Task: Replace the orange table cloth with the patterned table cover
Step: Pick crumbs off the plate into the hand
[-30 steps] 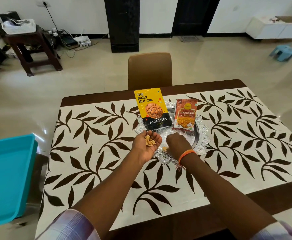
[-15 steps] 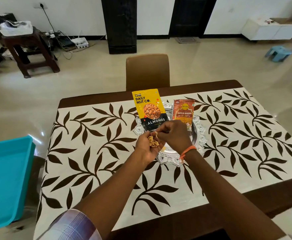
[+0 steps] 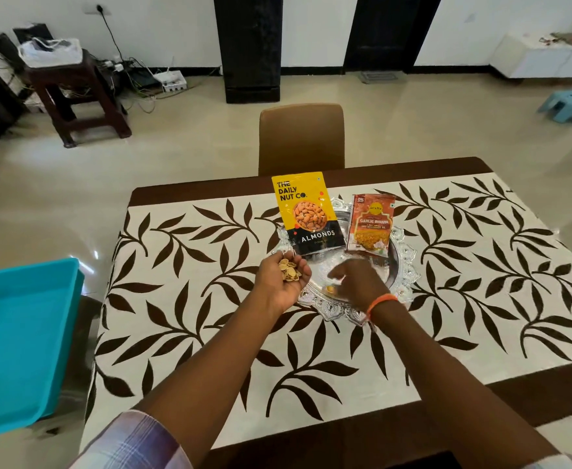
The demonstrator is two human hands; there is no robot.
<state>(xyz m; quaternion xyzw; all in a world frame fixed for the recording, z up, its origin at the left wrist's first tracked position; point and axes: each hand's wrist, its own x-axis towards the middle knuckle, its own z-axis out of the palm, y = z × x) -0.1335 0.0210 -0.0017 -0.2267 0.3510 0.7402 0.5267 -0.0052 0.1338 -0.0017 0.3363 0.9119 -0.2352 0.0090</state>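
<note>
1. The patterned cover (image 3: 345, 333) is already on the table (image 3: 311, 186). It is cream with big brown leaves. No orange cloth shows anywhere, so the swap looks done.
2. The cover lies flat and smooth. It reaches the left edge of the tabletop and hangs a little over it. Dark wood shows in a strip along the far edge and along the near edge, at the right.
3. What looks left is small tidying. A shiny silver tray (image 3: 403, 265) sits on the cover, near the middle of the far edge. A yellow almond bag (image 3: 306, 214) and an orange snack packet (image 3: 371, 225) stand on it, side by side.
4. Your left hand (image 3: 282, 282) is cupped, palm up, just beside the tray's left rim. It holds a little pile of pale seeds (image 3: 289, 269). The fingers are curled loosely round them.
5. Your right hand (image 3: 355, 282) is over the tray, palm down. It is blurry. The fingers seem bent toward a small yellow bit (image 3: 330, 290) on the tray, but you cannot tell if they hold anything.
6. A blue bin (image 3: 17, 340) sits off the left edge of the table.
</note>
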